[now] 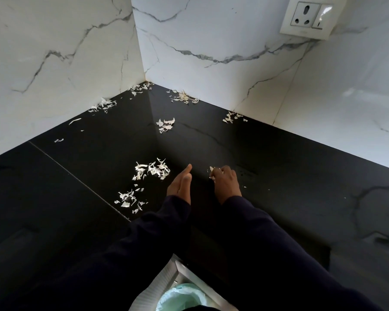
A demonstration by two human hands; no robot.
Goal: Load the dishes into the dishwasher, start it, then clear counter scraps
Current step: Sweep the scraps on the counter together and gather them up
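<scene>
The right hand [226, 184] curled over pale scraps [212, 170], hiding most of them. At 6 o'clock, the bin liner [180, 297] was cut by the frame edge and sleeves. At 1 o'clock, the wall socket [307, 17] was cropped.

Both arms are covered by long dark navy sleeves of a soft, plain fabric with no visible print, buttons or markings. The left sleeve [130, 250] comes in from about 7 o'clock and the right sleeve [276, 250] from about 5 o'clock, each ending in a snug edge at the wrist. The left hand [180, 185] and right hand [226, 182] are bare, with no rings, watch or gloves to be seen.
</scene>
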